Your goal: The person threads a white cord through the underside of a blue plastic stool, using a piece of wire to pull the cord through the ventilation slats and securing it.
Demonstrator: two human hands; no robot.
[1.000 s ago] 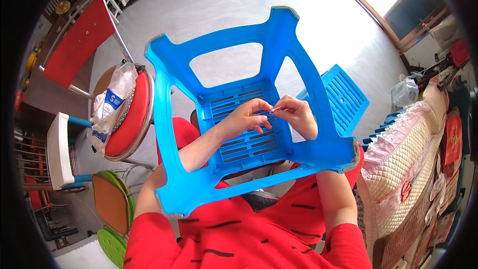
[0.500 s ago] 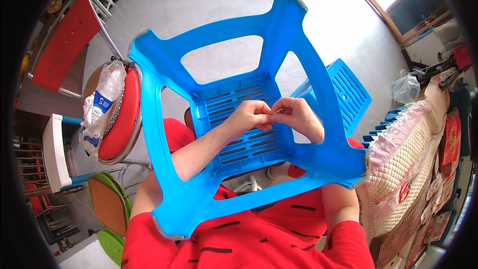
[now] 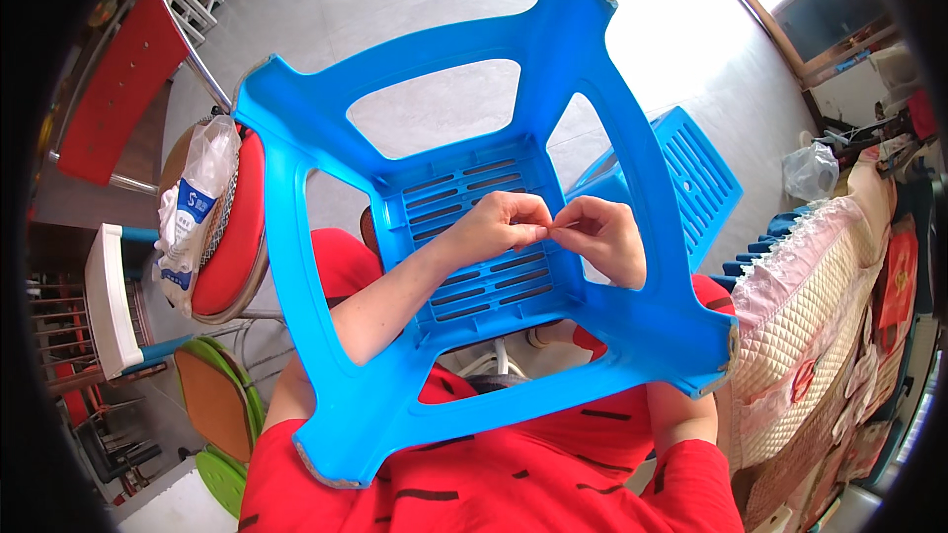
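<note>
An upturned blue plastic stool [image 3: 464,49] rests over my lap, its legs pointing up and its slatted seat at the bottom. Both my forearms pass through the side openings between its legs. Inside the frame, above the slats, my left hand [image 3: 504,222] is closed in a pinch. My right hand [image 3: 602,237] pinches against it, fingertips meeting the left ones. Something small and pale seems to sit between the fingertips, too small to name.
A second blue stool [image 3: 696,188] lies tilted on the floor to the right. At left stands a red chair [image 3: 247,247] with a plastic bag [image 3: 197,197] on its seat. Quilted covers [image 3: 800,336] drape a piece of furniture at right. Green-rimmed folding stools [image 3: 212,395] are at lower left.
The blue stool has shifted slightly in view, its left legs moving outward. My hands have moved a little to the right, still pinching fingertip to fingertip.
</note>
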